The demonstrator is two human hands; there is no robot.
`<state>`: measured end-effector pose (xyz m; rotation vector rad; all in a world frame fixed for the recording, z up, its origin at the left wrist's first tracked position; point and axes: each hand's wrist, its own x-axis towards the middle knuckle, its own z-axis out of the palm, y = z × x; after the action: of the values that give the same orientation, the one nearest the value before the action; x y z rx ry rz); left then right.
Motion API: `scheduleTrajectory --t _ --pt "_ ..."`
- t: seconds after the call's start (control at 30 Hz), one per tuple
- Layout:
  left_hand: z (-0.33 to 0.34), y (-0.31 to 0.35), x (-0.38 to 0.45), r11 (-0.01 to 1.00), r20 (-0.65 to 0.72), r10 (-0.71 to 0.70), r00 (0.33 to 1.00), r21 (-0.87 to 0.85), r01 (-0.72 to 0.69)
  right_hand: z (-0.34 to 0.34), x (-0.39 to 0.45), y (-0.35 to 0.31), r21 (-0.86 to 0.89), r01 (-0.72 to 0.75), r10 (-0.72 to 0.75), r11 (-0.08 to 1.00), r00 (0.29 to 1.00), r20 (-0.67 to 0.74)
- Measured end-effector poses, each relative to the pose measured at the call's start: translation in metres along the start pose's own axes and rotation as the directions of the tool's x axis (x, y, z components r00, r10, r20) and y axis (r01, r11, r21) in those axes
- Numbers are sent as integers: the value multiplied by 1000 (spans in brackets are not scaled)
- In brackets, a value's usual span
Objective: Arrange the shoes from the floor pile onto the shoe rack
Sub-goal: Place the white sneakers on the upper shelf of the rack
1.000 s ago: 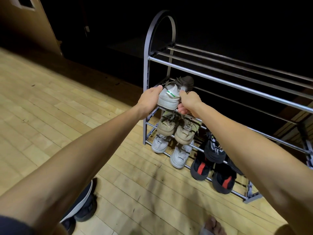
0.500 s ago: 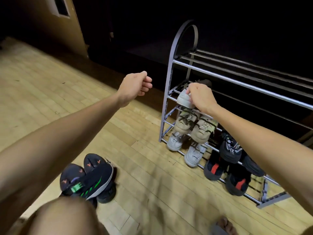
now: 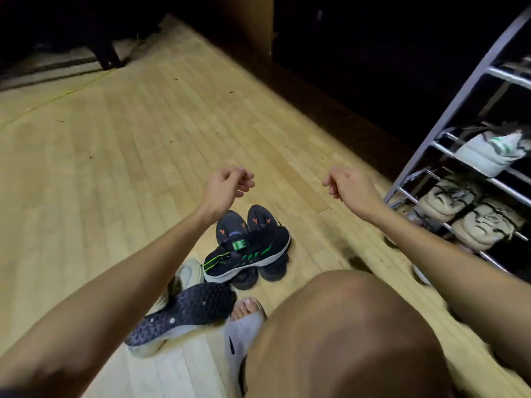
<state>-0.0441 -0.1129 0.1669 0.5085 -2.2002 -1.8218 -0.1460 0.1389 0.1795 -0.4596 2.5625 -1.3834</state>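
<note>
Floor pile [image 3: 247,248]: dark sneakers heaped on the wooden floor [image 3: 115,139], awaiting pickup. Left hand [image 3: 227,186] and right hand [image 3: 349,186] hovered above it, fingers loosely curled, grasping nothing. Shoe rack [image 3: 448,116] stood at right, holding a white sneaker [image 3: 488,152] and beige pair [image 3: 465,214].

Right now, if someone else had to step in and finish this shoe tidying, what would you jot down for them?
Left hand: empty, fingers loosely curled, in the air above the floor pile.
Right hand: empty, loosely curled, beside the shoe rack.
Done: the white sneaker with green stripes sits on a rack shelf; a pair of beige shoes sits on the shelf below.
Left on the wooden floor: a black sneaker with green marks lying across a dark pair with orange marks, a sole-up dark shoe, and a pale shoe partly hidden behind it.
Next: probably the black-and-green sneaker on top.
</note>
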Motion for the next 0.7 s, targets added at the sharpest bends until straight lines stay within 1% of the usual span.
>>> scheduleTrajectory --t 0.17,0.3,0.37,0.43,0.5,0.57,0.7 --pt "-44 -48 -29 992 -124 -86 989 -102 73 67 -19 10 23 3 -5 1000 997 71" --pt "-76 -87 -55 985 -223 -146 964 -123 121 113 -35 32 7 -21 19 1000 985 174" --pt "-92 -107 -65 973 -286 -215 934 -143 180 132 -38 42 -14 -43 45 999 973 224" --pt "-107 -125 -73 948 -352 -306 885 -194 251 148 -39 47 -13 -75 76 997 964 253" --pt "-121 -136 -81 929 -389 -361 848 -233 289 162 -39 48 -5 -97 95 995 953 288" --pt "-134 -142 -87 920 -417 -383 824 -249 302 175 -40 46 -16 -115 114 993 936 333" --pt "-162 -160 -98 925 -488 -378 787 -177 335 197 -43 38 -77 -137 157 988 896 416"
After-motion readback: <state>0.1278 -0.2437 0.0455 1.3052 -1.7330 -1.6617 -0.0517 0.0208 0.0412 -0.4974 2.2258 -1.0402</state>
